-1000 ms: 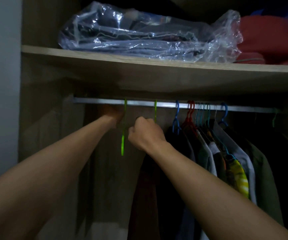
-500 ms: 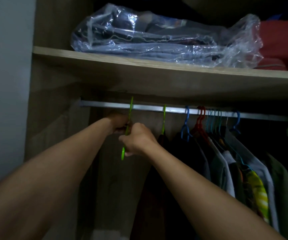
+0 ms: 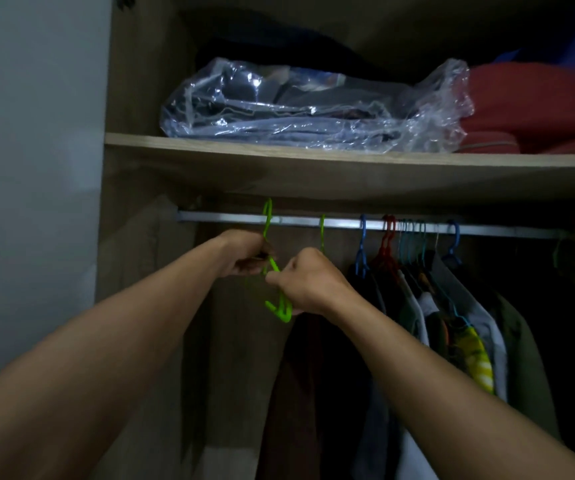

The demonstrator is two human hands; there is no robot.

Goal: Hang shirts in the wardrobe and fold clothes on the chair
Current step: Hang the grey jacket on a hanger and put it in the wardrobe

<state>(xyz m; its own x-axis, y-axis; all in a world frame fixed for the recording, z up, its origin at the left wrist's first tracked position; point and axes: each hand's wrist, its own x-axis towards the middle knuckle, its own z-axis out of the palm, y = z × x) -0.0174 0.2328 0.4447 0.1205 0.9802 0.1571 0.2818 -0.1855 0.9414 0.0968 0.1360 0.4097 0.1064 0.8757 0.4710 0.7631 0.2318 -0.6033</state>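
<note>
An empty bright green hanger is tilted at the left end of the metal wardrobe rail, its hook up at the rail. My left hand grips it near the neck. My right hand grips its lower part, and the hanger's end sticks out below that fist. A second green hanger hangs just to the right with a dark garment on it. Further right, shirts hang on blue, red and teal hangers.
A wooden shelf runs just above the rail, holding a clear plastic bag of folded clothes and red fabric. The wardrobe's side panel stands to the left, with a pale wall beyond it.
My right hand moved left from the second green hanger and took hold of the empty green hanger with my left hand. That hanger has tilted, and the camera has tipped upward.
</note>
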